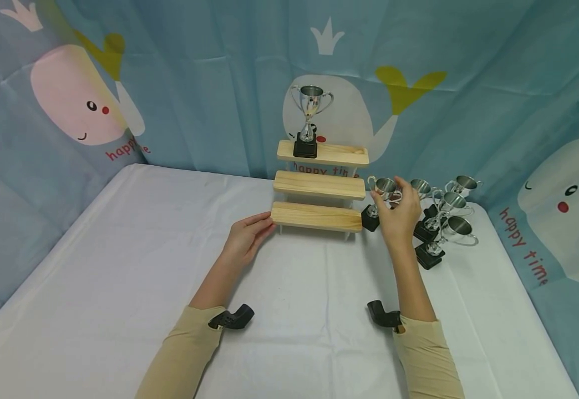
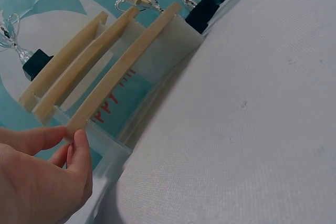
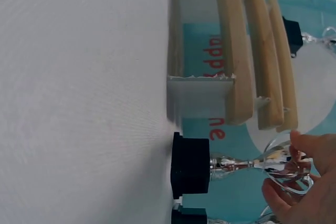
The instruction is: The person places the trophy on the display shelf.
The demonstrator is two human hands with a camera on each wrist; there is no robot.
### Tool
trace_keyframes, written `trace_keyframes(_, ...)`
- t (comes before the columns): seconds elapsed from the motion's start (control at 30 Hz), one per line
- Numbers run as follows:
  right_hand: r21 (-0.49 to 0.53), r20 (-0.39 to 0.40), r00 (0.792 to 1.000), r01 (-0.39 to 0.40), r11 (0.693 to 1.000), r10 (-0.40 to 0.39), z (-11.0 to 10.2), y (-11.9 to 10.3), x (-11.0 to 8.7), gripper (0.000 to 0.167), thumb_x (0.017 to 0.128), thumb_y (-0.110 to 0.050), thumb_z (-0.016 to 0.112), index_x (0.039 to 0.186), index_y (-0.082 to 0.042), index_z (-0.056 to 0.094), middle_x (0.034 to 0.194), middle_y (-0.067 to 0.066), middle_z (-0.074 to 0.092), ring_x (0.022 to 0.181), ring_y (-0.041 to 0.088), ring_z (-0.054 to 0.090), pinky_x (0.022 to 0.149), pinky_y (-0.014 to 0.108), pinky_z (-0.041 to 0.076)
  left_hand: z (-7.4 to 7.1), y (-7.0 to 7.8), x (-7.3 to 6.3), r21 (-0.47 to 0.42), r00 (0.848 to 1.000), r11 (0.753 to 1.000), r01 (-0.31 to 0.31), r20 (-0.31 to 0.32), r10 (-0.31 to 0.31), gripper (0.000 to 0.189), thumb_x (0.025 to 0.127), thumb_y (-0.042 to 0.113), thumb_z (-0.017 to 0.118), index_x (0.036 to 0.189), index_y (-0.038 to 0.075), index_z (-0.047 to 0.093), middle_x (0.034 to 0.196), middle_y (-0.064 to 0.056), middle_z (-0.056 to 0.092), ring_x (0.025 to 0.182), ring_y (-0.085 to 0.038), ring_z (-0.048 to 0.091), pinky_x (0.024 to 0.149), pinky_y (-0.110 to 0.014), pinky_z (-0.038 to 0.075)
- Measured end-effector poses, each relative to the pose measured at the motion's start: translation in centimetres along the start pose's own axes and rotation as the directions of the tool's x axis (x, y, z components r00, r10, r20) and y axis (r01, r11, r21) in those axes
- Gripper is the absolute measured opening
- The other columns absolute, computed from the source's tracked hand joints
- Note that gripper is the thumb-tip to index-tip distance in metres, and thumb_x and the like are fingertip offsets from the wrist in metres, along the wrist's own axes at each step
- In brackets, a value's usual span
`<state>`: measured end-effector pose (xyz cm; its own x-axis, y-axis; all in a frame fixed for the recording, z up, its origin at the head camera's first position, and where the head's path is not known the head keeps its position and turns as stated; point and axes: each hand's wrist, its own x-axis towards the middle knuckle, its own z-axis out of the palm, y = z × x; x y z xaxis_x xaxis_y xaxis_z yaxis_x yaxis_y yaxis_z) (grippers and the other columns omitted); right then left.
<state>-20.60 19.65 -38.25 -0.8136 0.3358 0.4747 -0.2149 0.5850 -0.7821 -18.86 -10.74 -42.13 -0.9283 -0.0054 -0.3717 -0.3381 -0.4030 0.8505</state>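
My left hand (image 1: 250, 237) pinches the left end of the lowest step of a three-tier wooden display stand (image 1: 316, 216), thumb and fingers at the board's corner in the left wrist view. On the right, my right hand (image 1: 400, 216) grips the cup of a silver trophy (image 3: 278, 162) by its sides near the handles. That trophy's black base (image 3: 190, 165) stands beside the stand's right end, at the table surface. Another silver trophy (image 1: 309, 108) with a black base stands upright on the left part of the top step. The middle and lowest steps hold nothing.
Several more silver trophies (image 1: 456, 226) stand grouped on the table right of my right hand. A white cloth covers the table (image 1: 289, 321). Behind it hangs a blue curtain (image 1: 209, 100) printed with whales.
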Motion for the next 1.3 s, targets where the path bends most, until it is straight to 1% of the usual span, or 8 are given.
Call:
trace_keyframes(0.17, -0.010, -0.011, 1.000, 0.006, 1.000, -0.006, 0.3, 0.4, 0.0, 0.058, 0.094, -0.008, 0.082, 0.143, 0.010, 0.055, 0.136, 0.030, 0.058, 0.108, 0.042, 0.064, 0.094, 0.056, 0.062, 0.0, 0.0, 0.0, 0.002, 1.000, 1.000, 0.004, -0.010, -0.004, 0.042, 0.107, -0.004, 0.056, 0.149, -0.008, 0.053, 0.151, -0.024, 0.054, 0.118, -0.018, 0.066, 0.104, -0.022, 0.058)
trace_keyframes(0.27, -0.018, -0.021, 1.000, 0.003, 1.000, -0.003, 0.4, 0.5, 0.0, 0.058, 0.094, -0.009, 0.082, 0.143, 0.008, 0.056, 0.138, 0.028, 0.060, 0.103, 0.042, 0.067, 0.092, 0.050, 0.064, 0.0, 0.0, 0.1, 0.002, 1.000, 1.000, 0.007, -0.013, -0.007, 0.042, 0.107, -0.004, 0.057, 0.149, -0.008, 0.053, 0.151, -0.024, 0.054, 0.119, -0.018, 0.066, 0.103, -0.022, 0.059)
trace_keyframes(0.37, -0.019, -0.030, 1.000, -0.004, 1.000, 0.003, 0.5, 0.5, 0.0, 0.058, 0.093, -0.009, 0.083, 0.143, 0.007, 0.057, 0.138, 0.026, 0.062, 0.099, 0.042, 0.070, 0.087, 0.027, 0.065, 0.0, 0.0, 0.0, -0.002, 1.000, 1.000, 0.007, -0.010, -0.007, 0.042, 0.107, -0.004, 0.057, 0.149, -0.008, 0.053, 0.150, -0.024, 0.054, 0.113, -0.015, 0.068, 0.103, -0.022, 0.059)
trace_keyframes(0.47, 0.004, -0.029, 0.999, -0.013, 1.000, 0.013, 0.4, 0.5, -0.1, 0.058, 0.093, -0.008, 0.083, 0.143, 0.007, 0.056, 0.139, 0.026, 0.062, 0.098, 0.041, 0.071, 0.078, 0.004, 0.054, 0.0, 0.1, -0.1, -0.006, 1.000, 1.000, 0.005, -0.008, -0.005, 0.042, 0.107, -0.004, 0.057, 0.148, -0.009, 0.053, 0.150, -0.024, 0.054, 0.106, -0.012, 0.070, 0.103, -0.022, 0.059)
trace_keyframes(0.53, 0.020, -0.025, 0.999, -0.019, 1.000, 0.020, 0.4, 0.5, -0.1, 0.059, 0.094, -0.007, 0.082, 0.144, 0.006, 0.055, 0.140, 0.026, 0.061, 0.098, 0.041, 0.071, 0.073, -0.003, 0.046, 0.0, 0.1, 0.0, -0.008, 1.000, 1.000, 0.004, -0.005, -0.004, 0.043, 0.107, -0.004, 0.057, 0.149, -0.009, 0.052, 0.150, -0.025, 0.053, 0.105, -0.011, 0.070, 0.104, -0.022, 0.058)
trace_keyframes(0.63, 0.028, -0.015, 0.999, -0.032, 0.999, 0.032, 0.3, 0.5, -0.1, 0.059, 0.094, -0.008, 0.082, 0.144, 0.006, 0.054, 0.143, 0.025, 0.059, 0.099, 0.040, 0.070, 0.071, -0.004, 0.043, 0.0, 0.1, 0.0, -0.010, 1.000, 1.000, 0.006, -0.003, -0.006, 0.043, 0.107, -0.004, 0.056, 0.149, -0.009, 0.052, 0.151, -0.024, 0.053, 0.108, -0.012, 0.069, 0.104, -0.022, 0.058)
trace_keyframes(0.87, 0.038, 0.007, 0.998, -0.055, 0.998, 0.055, 0.0, 0.3, 0.0, 0.058, 0.095, -0.007, 0.081, 0.144, 0.006, 0.054, 0.145, 0.024, 0.059, 0.103, 0.039, 0.070, 0.073, -0.004, 0.045, 0.0, 0.1, 0.1, -0.009, 1.000, 1.000, 0.012, -0.014, -0.012, 0.042, 0.107, -0.004, 0.057, 0.149, -0.008, 0.053, 0.150, -0.024, 0.054, 0.118, -0.018, 0.067, 0.104, -0.022, 0.058)
trace_keyframes(1.3, 0.039, 0.048, 0.998, -0.047, 0.998, 0.045, -1.1, -0.7, 0.3, 0.058, 0.096, -0.006, 0.079, 0.146, 0.007, 0.054, 0.147, 0.024, 0.057, 0.108, 0.042, 0.071, 0.080, -0.001, 0.052, 0.0, 0.0, 0.1, 0.007, 1.000, 1.000, 0.010, -0.002, -0.010, 0.043, 0.108, -0.002, 0.056, 0.150, -0.008, 0.052, 0.153, -0.024, 0.052, 0.128, -0.022, 0.063, 0.107, -0.023, 0.057)
